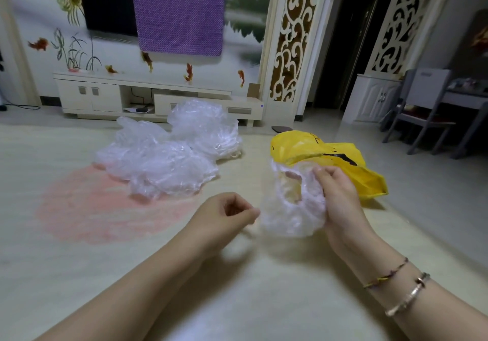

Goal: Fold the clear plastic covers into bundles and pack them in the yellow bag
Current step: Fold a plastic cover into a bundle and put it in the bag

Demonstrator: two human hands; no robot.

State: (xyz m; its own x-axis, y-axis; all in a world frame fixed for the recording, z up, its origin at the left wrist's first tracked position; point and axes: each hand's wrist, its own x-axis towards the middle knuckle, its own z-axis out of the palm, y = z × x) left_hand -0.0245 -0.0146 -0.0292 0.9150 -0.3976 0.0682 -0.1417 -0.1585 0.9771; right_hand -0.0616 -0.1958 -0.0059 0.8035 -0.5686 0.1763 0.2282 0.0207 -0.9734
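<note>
My right hand [340, 198] grips a crumpled clear plastic cover [293, 208] and holds it above the floor, just in front of the yellow bag [330, 156]. The bag lies on its side on the floor, with black print on it. My left hand [229, 214] hovers a little left of the held cover, its fingers curled and its thumb and fingertips pinched together; whether it pinches an edge of the plastic cannot be told. A pile of several loose clear plastic covers [169, 150] lies on the floor farther back, left of the bag.
A white low TV cabinet [155, 95] stands against the wall behind the pile. Grey chairs [427, 108] and a table are at the right. A pale pink patch [105, 203] marks the floor on the left.
</note>
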